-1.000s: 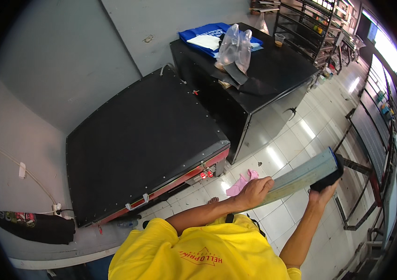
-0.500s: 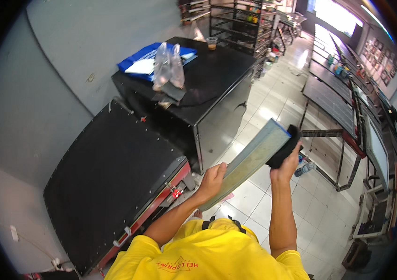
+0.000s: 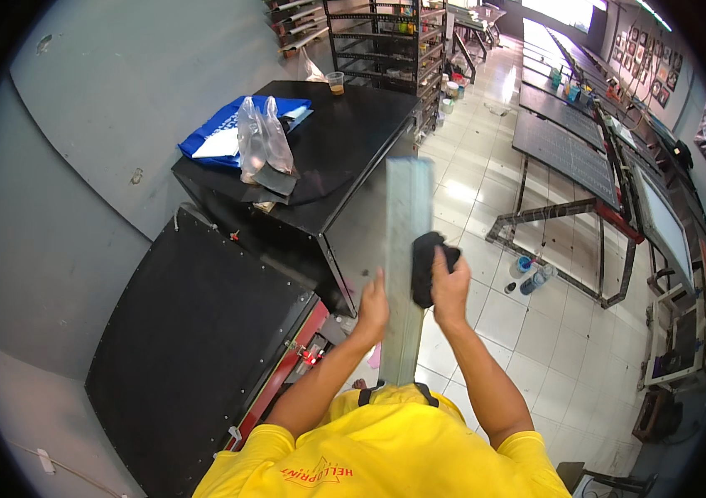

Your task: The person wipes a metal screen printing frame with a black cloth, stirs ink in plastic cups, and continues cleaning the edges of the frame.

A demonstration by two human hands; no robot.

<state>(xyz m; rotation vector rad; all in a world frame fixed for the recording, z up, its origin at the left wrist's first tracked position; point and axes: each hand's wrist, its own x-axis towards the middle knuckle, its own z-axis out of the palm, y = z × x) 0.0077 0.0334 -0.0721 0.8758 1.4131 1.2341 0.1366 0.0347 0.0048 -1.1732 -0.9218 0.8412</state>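
Straight ahead, one long pale bar (image 3: 407,216) points to twelve o'clock between my two hands. At its nine-o'clock edge sits my left hand (image 3: 374,311), how closed I cannot tell; at three o'clock my right hand (image 3: 450,289), curled nearly closed, grips one black cloth (image 3: 424,272).

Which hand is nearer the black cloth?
Right. The right hand grips the black cloth; the left hand is apart from it, at the left edge of the long grey bar.

Long, pale grey-green bar (image 3: 407,216) with a black cloth (image 3: 423,274)
Bar pointing lengthwise away from the body; cloth bunched against its right edge.
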